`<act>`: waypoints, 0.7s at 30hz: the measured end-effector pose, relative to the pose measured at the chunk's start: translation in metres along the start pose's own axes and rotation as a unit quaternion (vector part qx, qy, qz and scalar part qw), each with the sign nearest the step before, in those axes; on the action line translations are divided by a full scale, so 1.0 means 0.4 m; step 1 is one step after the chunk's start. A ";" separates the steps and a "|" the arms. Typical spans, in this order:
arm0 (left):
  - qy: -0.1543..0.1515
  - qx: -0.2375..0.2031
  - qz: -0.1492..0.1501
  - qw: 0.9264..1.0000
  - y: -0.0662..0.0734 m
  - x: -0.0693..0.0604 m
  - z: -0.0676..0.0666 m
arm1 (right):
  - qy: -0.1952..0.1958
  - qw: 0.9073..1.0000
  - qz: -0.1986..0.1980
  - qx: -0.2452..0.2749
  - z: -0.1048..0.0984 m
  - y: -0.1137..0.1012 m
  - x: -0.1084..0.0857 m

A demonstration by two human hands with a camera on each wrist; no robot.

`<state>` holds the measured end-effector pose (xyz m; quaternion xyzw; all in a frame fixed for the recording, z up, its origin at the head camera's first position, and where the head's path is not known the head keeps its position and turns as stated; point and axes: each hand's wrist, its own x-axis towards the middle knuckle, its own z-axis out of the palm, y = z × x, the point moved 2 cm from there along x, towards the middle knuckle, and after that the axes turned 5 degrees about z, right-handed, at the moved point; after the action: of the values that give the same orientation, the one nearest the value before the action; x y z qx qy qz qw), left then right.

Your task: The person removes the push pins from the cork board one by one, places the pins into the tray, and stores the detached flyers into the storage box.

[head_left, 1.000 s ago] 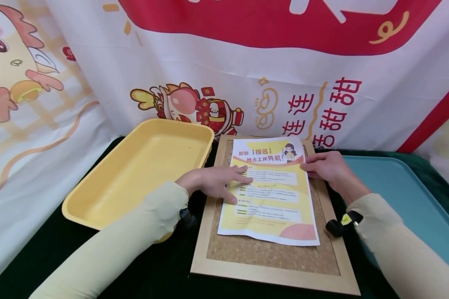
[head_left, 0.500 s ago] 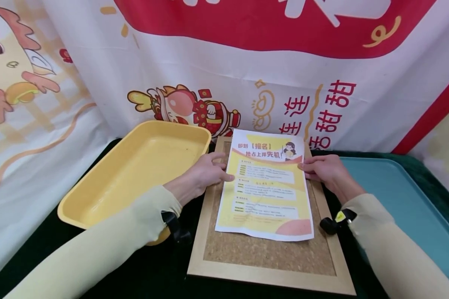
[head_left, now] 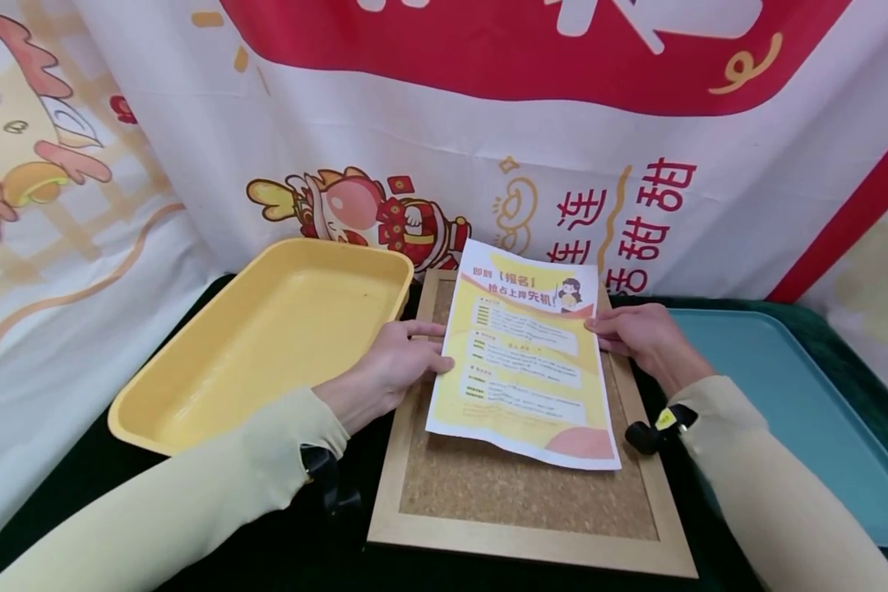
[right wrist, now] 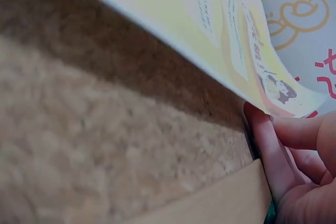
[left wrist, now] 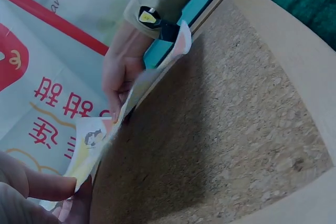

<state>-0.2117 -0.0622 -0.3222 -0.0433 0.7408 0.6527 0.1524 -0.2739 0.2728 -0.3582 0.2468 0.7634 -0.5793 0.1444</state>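
Observation:
A yellow and white printed flyer (head_left: 521, 370) is held just above a wood-framed cork board (head_left: 525, 501). My left hand (head_left: 395, 362) pinches the flyer's left edge between thumb and fingers, as the left wrist view also shows at the thumb (left wrist: 50, 186). On the opposite side my right hand (head_left: 647, 341) pinches the right edge near the printed girl; in the right wrist view its fingertips (right wrist: 262, 121) meet at the paper's edge. The sheet bows and casts a shadow on the cork (left wrist: 226, 145) in the left wrist view.
To the left stands a yellow plastic tray (head_left: 266, 329). A teal tray (head_left: 777, 411) lies at the right, partly behind the right forearm. Dark green cloth (head_left: 289, 551) covers the table, and a printed banner (head_left: 414, 131) hangs behind.
My left hand, earlier spread flat on the flyer, has moved left to grip its left edge. The flyer has risen off the cork and tilted slightly. The right hand keeps its hold.

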 end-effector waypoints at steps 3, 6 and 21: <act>0.001 -0.012 0.004 1.000 0.006 -0.003 -0.009 | 0.001 1.000 -0.003 -0.002 0.004 -0.001 0.000; -0.002 -0.019 0.001 1.000 0.012 -0.006 -0.020 | -0.007 1.000 -0.007 0.002 0.004 -0.005 -0.001; 0.001 -0.058 -0.014 0.998 0.035 0.004 -0.099 | -0.027 0.994 -0.003 0.107 0.043 -0.099 -0.028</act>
<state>-0.2234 -0.0989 -0.3052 -0.0629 0.7011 0.6925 0.1579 -0.2873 0.2457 -0.3255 0.2426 0.6936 -0.6644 0.1360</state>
